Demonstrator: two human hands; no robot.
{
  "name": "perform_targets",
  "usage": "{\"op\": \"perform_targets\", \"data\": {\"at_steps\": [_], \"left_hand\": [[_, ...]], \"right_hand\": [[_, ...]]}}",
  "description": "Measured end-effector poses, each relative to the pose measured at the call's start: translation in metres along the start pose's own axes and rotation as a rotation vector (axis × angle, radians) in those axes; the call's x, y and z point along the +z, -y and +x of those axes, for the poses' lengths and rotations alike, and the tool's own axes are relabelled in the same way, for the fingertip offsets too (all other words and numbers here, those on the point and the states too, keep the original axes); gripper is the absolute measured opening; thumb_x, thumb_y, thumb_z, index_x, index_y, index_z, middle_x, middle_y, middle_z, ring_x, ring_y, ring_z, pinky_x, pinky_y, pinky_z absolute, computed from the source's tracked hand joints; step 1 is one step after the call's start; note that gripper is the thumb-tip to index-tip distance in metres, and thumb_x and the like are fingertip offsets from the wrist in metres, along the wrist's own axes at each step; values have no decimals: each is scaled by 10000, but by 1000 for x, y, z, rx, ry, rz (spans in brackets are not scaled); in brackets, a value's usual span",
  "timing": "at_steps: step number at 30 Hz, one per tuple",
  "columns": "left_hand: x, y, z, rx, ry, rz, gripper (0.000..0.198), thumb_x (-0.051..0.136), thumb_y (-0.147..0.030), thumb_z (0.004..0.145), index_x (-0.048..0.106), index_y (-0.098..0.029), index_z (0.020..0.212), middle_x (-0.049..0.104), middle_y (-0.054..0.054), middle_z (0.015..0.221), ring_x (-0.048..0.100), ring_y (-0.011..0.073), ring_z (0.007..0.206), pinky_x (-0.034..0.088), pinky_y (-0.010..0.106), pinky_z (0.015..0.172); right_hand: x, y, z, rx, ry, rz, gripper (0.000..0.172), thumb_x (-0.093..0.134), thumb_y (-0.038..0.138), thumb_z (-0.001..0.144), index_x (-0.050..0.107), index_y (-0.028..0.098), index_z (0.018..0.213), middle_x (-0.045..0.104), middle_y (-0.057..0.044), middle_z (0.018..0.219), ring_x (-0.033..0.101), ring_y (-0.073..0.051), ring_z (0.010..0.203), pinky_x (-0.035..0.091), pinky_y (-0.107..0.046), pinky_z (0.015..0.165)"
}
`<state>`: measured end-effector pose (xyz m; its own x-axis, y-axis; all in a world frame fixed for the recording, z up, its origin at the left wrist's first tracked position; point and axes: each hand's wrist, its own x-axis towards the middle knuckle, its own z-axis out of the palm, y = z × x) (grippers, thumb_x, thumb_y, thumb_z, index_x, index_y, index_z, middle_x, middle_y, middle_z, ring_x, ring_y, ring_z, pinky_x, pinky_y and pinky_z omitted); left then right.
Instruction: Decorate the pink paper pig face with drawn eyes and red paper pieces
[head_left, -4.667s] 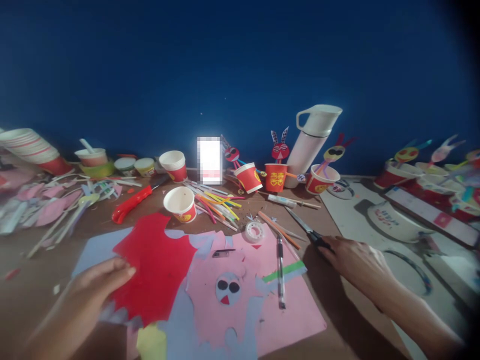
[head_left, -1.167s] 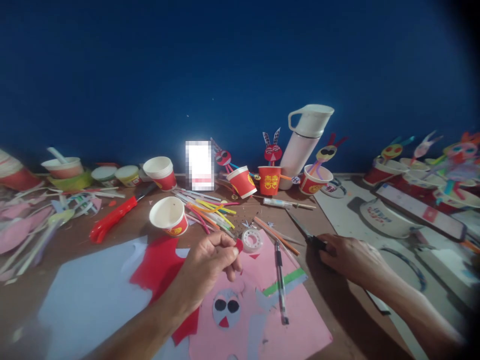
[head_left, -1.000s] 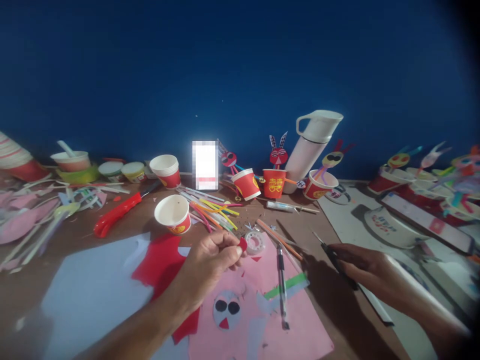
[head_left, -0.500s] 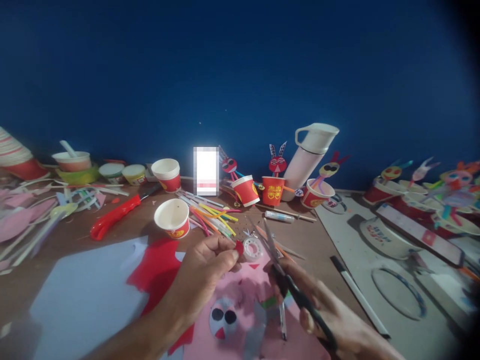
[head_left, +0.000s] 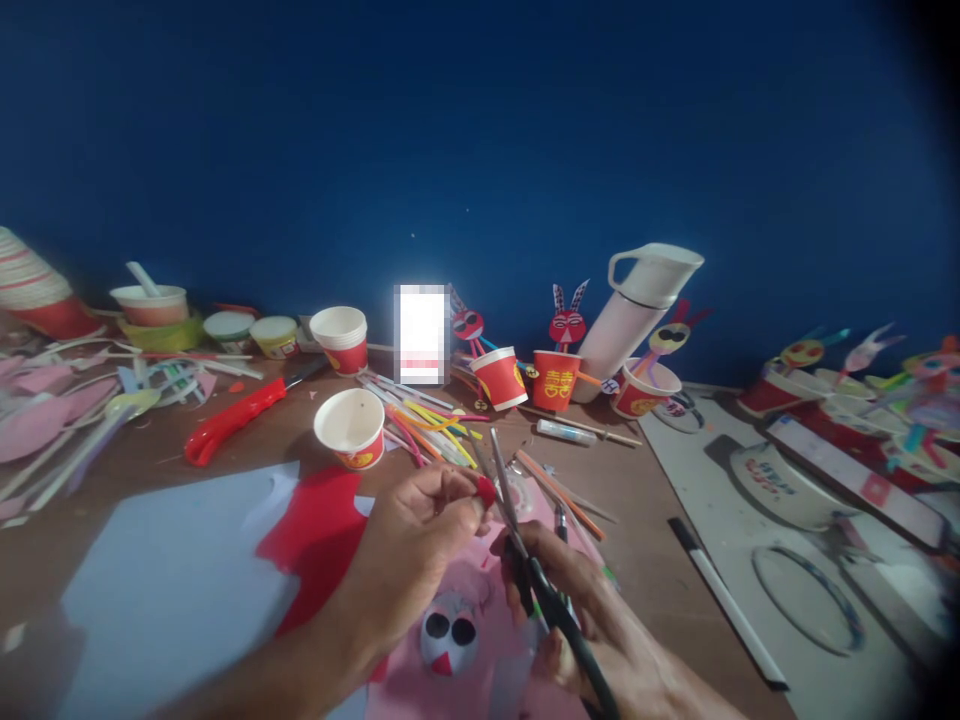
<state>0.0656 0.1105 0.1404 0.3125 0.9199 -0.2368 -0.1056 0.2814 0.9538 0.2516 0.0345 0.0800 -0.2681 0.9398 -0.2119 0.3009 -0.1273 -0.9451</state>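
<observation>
Red paper scrap [head_left: 486, 490] pinched in left hand [head_left: 420, 535]; scissors [head_left: 525, 560] now up off table [head_left: 247, 440] in right hand [head_left: 592, 620] grip, blades parted beside scrap, cutting likely

Left hand [head_left: 416, 535] raised mid-frame, forearm coming in from lower left, thumb and fingertips [head_left: 466, 497] pinched tight together. Right hand [head_left: 592, 625] just beside it, lower right, fingers curled closed in a grip, knuckles facing the left hand.
</observation>
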Motion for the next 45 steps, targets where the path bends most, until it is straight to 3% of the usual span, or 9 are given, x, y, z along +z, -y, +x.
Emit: {"op": "perform_targets", "data": {"at_steps": [3, 9, 15, 30, 45], "left_hand": [[0, 3, 0, -9, -4, -7, 94, 575, -193, 712, 558, -165, 624, 600, -10, 686, 553, 123, 689, 420, 254, 687], [3, -1, -1, -18, -28, -91, 60, 606, -166, 662, 586, -154, 607, 627, -11, 633, 574, 109, 649, 444, 214, 647], [6, -4, -2, -34, -29, -140, 40, 597, -136, 647, 606, -149, 610, 641, -13, 597, 569, 98, 602, 453, 194, 607], [3, -2, -1, 2, -17, -144, 99, 576, -107, 637, 564, -160, 554, 620, -21, 596, 559, 96, 593, 451, 206, 602], [-1, -3, -1, 5, 49, -119, 105, 563, -108, 658, 565, -170, 573, 633, -20, 613, 569, 90, 607, 434, 198, 603]], "right_hand": [[2, 4, 2, -12, 3, -18, 640, 608, 581, 730, 448, 258, 1258, 554, -67, 1021, 533, -243, 907, 469, -348, 769], [4, 19, 9, -112, 23, 26, 456, 611, 529, 754, 518, 256, 1107, 551, -3, 865, 478, -176, 786, 424, -274, 700], [8, 16, 11, -136, 0, 66, 585, 630, 584, 715, 510, 222, 1158, 542, -2, 807, 470, -166, 725, 413, -269, 650], [12, 18, 12, -155, -29, 94, 541, 611, 614, 721, 539, 204, 1067, 524, 12, 709, 449, -138, 634, 392, -238, 581], [10, 19, 11, -44, -50, 174, 683, 629, 715, 623, 577, 185, 1050, 545, -7, 688, 460, -137, 593, 407, -243, 526]]}}
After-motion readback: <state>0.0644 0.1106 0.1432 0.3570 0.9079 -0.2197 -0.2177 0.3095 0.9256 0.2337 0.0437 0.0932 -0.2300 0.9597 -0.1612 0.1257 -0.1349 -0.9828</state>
